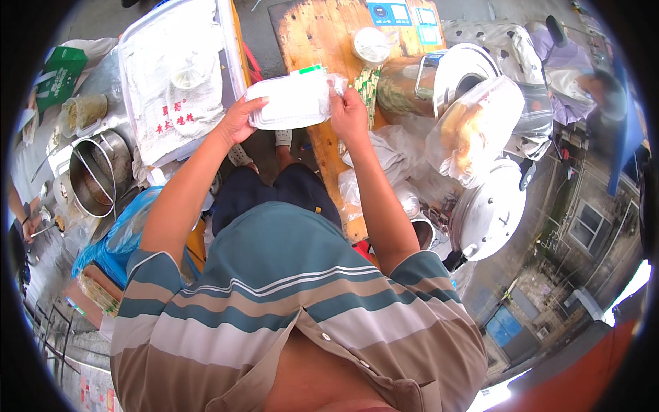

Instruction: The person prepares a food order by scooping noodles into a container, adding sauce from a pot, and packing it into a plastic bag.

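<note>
A white takeaway food box point(289, 104) is held level between both hands, over the gap between a cloth-covered bin and a wooden table. My left hand point(241, 119) grips its left end, thumb on top. My right hand point(350, 114) pinches clear, crumpled plastic point(337, 82) at the box's right end. The contents are too washed out by glare to make out. Just right of my right hand lie several paper-wrapped chopsticks point(366, 88) on the wooden table point(316, 33). A round white-topped tub point(371, 45) stands behind them.
Left are the bin's white cloth point(190, 123), a metal pot point(100, 174) and a blue plastic bag point(121, 226). Another person's hand point(32, 226) holds a spoon at far left. Right are a large metal pot point(412, 85), a bag of brownish food point(466, 136) and a metal lid point(491, 213).
</note>
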Motion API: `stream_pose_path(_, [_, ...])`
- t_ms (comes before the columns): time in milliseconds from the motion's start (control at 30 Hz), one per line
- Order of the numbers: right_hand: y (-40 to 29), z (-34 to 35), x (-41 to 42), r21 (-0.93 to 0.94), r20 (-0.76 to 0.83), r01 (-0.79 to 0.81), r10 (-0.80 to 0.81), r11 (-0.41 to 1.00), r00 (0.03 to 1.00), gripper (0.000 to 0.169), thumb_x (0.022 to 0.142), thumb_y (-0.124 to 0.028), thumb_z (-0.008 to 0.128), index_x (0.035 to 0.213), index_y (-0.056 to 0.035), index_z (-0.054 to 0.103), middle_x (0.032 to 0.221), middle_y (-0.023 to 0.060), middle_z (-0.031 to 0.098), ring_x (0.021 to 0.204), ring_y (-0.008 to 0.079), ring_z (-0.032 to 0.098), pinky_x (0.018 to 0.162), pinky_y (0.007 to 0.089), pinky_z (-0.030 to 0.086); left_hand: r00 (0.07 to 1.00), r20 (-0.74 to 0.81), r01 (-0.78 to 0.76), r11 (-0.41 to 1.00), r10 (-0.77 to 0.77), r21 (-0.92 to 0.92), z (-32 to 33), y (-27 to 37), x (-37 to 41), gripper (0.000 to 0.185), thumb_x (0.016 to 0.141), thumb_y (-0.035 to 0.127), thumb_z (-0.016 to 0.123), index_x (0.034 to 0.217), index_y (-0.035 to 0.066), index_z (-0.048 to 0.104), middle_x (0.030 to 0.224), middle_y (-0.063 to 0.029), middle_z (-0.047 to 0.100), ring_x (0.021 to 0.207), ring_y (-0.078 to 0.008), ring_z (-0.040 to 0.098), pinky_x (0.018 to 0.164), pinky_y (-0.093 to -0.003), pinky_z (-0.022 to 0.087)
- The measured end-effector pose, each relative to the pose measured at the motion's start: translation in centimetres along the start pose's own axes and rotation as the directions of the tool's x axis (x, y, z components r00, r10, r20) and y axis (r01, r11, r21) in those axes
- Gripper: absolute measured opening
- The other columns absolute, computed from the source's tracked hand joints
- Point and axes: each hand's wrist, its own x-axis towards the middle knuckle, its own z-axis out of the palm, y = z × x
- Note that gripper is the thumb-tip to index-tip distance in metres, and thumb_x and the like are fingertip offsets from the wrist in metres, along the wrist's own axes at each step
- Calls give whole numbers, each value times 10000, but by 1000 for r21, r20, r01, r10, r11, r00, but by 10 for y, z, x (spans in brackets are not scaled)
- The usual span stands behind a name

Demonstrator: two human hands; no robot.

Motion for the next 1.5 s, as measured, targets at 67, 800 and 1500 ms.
stream_pose_path(67, [-4, -9, -10, -96, 21, 1, 1, 995, 1000, 179, 1026, -134, 609, 1132, -18, 695, 864, 34, 662, 769, 123, 612, 682, 291, 477, 1000, -10, 10, 1000, -10, -19, -6, -11, 27, 511, 926, 114, 713, 1393, 25, 526, 1301, -97, 657, 1201, -228, 643, 1052, -389, 517])
stream_pose_path(800, [131, -66, -23, -446, -150, -284, 242, 849, 959, 188, 878, -105, 581, 1033, -2, 611, 949, 203, 622, 895, 410, 612, 814, 523, 488, 908, -338, 138, 585, 247, 799, -2, -15, 115, 424, 1030, 377, 576, 1300, 60, 654, 1028, -39, 705, 796, -125, 628, 623, -278, 502])
stream_pose_path(1500, [64, 9, 52, -581, 333, 260, -66, 771, 940, 226, 837, -38, 648, 1057, -30, 698, 958, 242, 678, 808, 422, 674, 788, 484, 554, 794, 8, 10, -26, 608, 1000, 49, 35, 42, 334, 974, 190, 559, 1220, 2, 683, 1161, -220, 659, 1038, -364, 647, 891, -409, 505])
